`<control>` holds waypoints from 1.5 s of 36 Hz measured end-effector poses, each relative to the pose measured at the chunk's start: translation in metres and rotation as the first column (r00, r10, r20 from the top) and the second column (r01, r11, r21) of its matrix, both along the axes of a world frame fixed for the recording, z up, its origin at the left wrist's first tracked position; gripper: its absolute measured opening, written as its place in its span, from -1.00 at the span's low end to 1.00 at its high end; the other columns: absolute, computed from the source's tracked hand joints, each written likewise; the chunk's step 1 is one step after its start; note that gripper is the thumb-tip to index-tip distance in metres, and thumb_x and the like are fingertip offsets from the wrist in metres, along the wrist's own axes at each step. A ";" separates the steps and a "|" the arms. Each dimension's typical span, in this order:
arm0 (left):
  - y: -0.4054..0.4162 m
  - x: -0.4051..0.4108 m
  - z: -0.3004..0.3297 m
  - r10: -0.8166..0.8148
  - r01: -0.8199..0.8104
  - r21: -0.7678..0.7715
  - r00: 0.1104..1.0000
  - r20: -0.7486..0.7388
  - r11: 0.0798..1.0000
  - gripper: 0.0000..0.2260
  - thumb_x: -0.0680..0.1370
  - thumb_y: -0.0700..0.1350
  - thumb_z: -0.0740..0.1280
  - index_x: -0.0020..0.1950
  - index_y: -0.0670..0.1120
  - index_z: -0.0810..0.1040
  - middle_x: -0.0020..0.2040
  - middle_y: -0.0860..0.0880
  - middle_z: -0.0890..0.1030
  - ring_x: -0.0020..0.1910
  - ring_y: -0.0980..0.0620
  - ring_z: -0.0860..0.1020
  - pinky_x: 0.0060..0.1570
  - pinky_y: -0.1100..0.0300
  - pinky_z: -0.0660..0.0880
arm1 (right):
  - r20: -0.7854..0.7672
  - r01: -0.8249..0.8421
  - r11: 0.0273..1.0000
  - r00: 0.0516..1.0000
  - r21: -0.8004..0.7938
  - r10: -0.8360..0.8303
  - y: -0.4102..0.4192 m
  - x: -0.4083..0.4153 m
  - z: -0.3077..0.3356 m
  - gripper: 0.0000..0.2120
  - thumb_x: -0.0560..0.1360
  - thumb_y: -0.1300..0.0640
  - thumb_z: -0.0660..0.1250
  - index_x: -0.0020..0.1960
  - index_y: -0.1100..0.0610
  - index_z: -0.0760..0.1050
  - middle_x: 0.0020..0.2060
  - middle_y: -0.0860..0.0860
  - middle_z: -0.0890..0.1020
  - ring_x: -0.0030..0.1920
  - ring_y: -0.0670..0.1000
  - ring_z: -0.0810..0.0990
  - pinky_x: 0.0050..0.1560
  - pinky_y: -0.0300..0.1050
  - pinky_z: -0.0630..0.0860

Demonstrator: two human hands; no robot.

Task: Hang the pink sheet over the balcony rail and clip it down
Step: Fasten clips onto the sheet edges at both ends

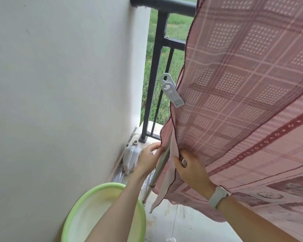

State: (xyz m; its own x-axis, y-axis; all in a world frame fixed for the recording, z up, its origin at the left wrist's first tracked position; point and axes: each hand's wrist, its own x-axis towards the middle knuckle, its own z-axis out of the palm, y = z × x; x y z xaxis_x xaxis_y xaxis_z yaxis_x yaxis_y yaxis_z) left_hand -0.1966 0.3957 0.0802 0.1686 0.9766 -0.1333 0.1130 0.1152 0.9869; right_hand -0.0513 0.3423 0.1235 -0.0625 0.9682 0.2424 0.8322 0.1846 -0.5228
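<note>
Green basin [73,215] by white wall [59,84], plastic bottle [130,158] in corner, grass [175,32] beyond

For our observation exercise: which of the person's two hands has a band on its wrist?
The right hand, gripping the pink sheet at its edge: a pale wristband circles its wrist. The left hand, nearer the wall, has a bare wrist.

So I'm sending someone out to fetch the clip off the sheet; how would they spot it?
Start at the dark balcony rail beside the white wall, where the pink sheet hangs. Follow the sheet's left edge halfway down: the clip bites it there, the only white plastic piece, with round holes in its handles.
</note>
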 end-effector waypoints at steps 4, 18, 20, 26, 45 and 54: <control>-0.001 -0.004 -0.002 0.156 -0.156 0.079 0.988 0.004 0.985 -0.87 0.52 -0.24 0.30 -0.11 -0.17 0.65 -0.30 -0.04 0.60 -0.40 0.28 0.44 -0.30 0.38 0.38 | 0.112 -0.031 0.993 0.994 0.112 0.019 -0.005 -0.008 -0.002 -0.83 0.47 0.11 0.31 -0.26 0.10 0.41 -0.52 -0.09 0.33 -0.56 -0.08 0.27 -0.51 -0.29 0.13; -0.005 -0.019 -0.011 0.036 -0.021 -0.067 0.973 0.229 0.998 -0.84 0.55 -0.23 0.24 0.00 -0.13 0.62 -0.07 -0.15 0.63 -0.07 0.02 0.54 0.07 0.01 0.47 | 0.524 -0.154 0.985 0.847 0.080 0.090 0.005 -0.016 -0.010 -0.41 0.30 0.13 0.46 0.31 0.03 0.41 -0.38 -0.06 0.60 -0.48 -0.03 0.54 -0.58 -0.29 0.31; -0.008 -0.017 -0.011 0.025 0.002 -0.096 0.958 0.286 0.995 -0.84 0.53 -0.28 0.26 0.05 -0.17 0.60 -0.05 -0.16 0.64 -0.06 0.03 0.57 0.06 0.13 0.49 | 0.543 -0.182 0.981 0.832 0.071 0.115 0.008 -0.011 -0.010 -0.40 0.32 0.12 0.45 0.33 0.01 0.38 -0.38 -0.05 0.59 -0.47 -0.02 0.55 -0.58 -0.27 0.33; -0.017 -0.010 -0.022 0.096 -0.090 -0.034 0.968 0.233 0.995 -0.91 0.50 -0.21 0.34 -0.10 -0.05 0.61 -0.19 -0.06 0.65 -0.20 0.09 0.57 -0.18 0.27 0.48 | 0.450 -0.210 0.954 0.845 -0.214 0.287 0.017 -0.018 0.008 -0.48 0.58 0.10 0.12 0.49 -0.02 0.03 -0.20 0.00 0.54 -0.26 0.02 0.52 -0.38 -0.15 0.37; -0.018 -0.002 -0.041 0.295 -0.290 0.117 0.955 -0.021 0.950 -0.87 0.52 -0.26 0.26 -0.18 -0.16 0.57 -0.34 0.09 0.53 -0.32 0.20 0.46 -0.30 0.37 0.36 | 0.499 -0.463 0.793 0.617 -0.394 0.608 0.060 -0.072 0.098 -0.60 0.53 -0.10 0.20 0.22 0.14 0.27 -0.05 0.07 0.55 -0.12 0.03 0.52 -0.18 -0.06 0.52; -0.019 -0.001 -0.038 0.292 -0.294 0.074 0.956 0.041 0.953 -0.89 0.54 -0.25 0.25 -0.12 -0.16 0.57 -0.34 0.10 0.53 -0.35 0.19 0.44 -0.34 0.41 0.35 | 0.451 -0.342 0.809 0.695 -0.478 0.560 0.095 -0.097 0.102 -0.91 0.43 0.21 0.26 -0.20 0.17 0.34 -0.40 0.03 0.31 -0.45 -0.05 0.19 -0.46 -0.21 0.20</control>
